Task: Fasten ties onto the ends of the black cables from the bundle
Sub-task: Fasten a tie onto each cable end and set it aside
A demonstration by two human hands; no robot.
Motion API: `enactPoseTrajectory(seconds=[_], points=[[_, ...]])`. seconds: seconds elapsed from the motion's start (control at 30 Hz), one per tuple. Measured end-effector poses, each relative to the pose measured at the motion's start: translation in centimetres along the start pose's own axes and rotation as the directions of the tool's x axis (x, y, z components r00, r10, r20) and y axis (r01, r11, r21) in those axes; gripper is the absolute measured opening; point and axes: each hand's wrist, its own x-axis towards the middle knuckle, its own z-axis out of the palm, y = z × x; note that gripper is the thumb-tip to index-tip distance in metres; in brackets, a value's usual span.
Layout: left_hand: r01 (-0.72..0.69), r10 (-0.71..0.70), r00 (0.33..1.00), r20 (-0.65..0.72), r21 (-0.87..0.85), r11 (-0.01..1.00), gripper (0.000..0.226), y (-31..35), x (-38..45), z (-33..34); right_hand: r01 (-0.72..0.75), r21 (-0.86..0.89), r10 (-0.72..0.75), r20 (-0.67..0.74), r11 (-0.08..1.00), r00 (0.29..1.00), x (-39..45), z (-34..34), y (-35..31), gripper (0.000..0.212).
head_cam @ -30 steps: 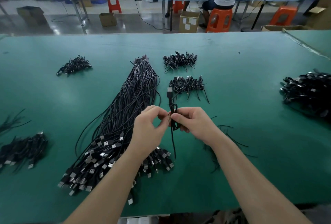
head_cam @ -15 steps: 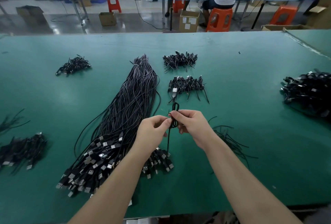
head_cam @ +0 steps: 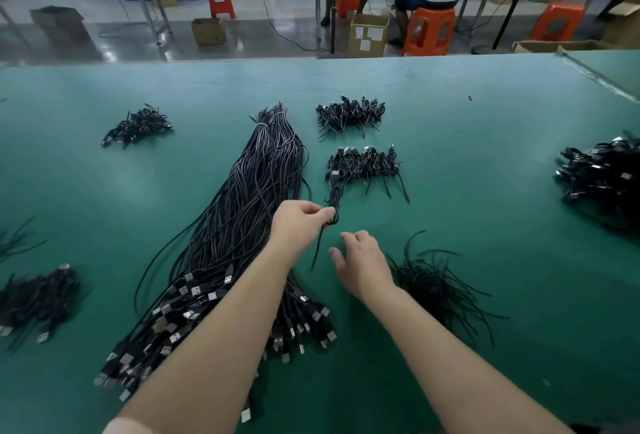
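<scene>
A long bundle of black cables [head_cam: 242,225] lies across the middle of the green table [head_cam: 485,156], its USB plugs fanned out near me. My left hand [head_cam: 299,224] pinches one coiled black cable [head_cam: 334,201] with a tie tail hanging below it, its plug pointing toward a pile of tied cables [head_cam: 363,165]. My right hand [head_cam: 360,263] hovers just below and right of it, fingers loosely curled, holding nothing. A heap of loose black ties [head_cam: 436,284] lies right of that hand.
More tied-cable piles sit at the far middle [head_cam: 349,113], far left [head_cam: 136,125], near left [head_cam: 34,298] and right edge [head_cam: 602,177]. Beyond the table a person sits on an orange stool [head_cam: 429,29] among cardboard boxes.
My right hand has let go of the coiled cable and dropped back toward me. My left hand carried the cable forward toward the nearer pile.
</scene>
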Motion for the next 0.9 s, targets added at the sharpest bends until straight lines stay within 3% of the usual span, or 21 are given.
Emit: enactPoseTrajectory(seconds=[0.1,0.2,0.5,0.7,0.9], points=[[-0.005,0.010,0.999,-0.037,0.132,0.991,0.030,1.2,3.8,1.7,0.128,-0.225,-0.155,-0.106,0.966,0.982,0.0,1.7,0.8,0.038],[-0.017,0.032,0.997,-0.074,0.197,0.980,0.031,2.2,7.5,3.2,0.164,-0.306,-0.228,-0.187,0.938,0.956,-0.2,2.5,1.0,0.032],[-0.020,0.063,0.992,-0.108,0.361,0.932,0.036,5.0,15.8,7.0,0.174,-0.277,-0.233,-0.198,0.945,0.952,-0.2,3.1,1.1,0.011],[0.067,-0.007,0.991,-0.135,0.445,0.893,0.030,3.7,17.1,9.0,0.157,-0.233,-0.206,-0.203,0.960,0.957,-0.1,2.9,1.0,0.015],[-0.003,0.098,0.980,-0.175,0.472,0.881,0.031,3.6,16.0,8.4,0.180,-0.254,-0.223,-0.150,0.950,0.963,0.1,3.0,1.2,0.030]])
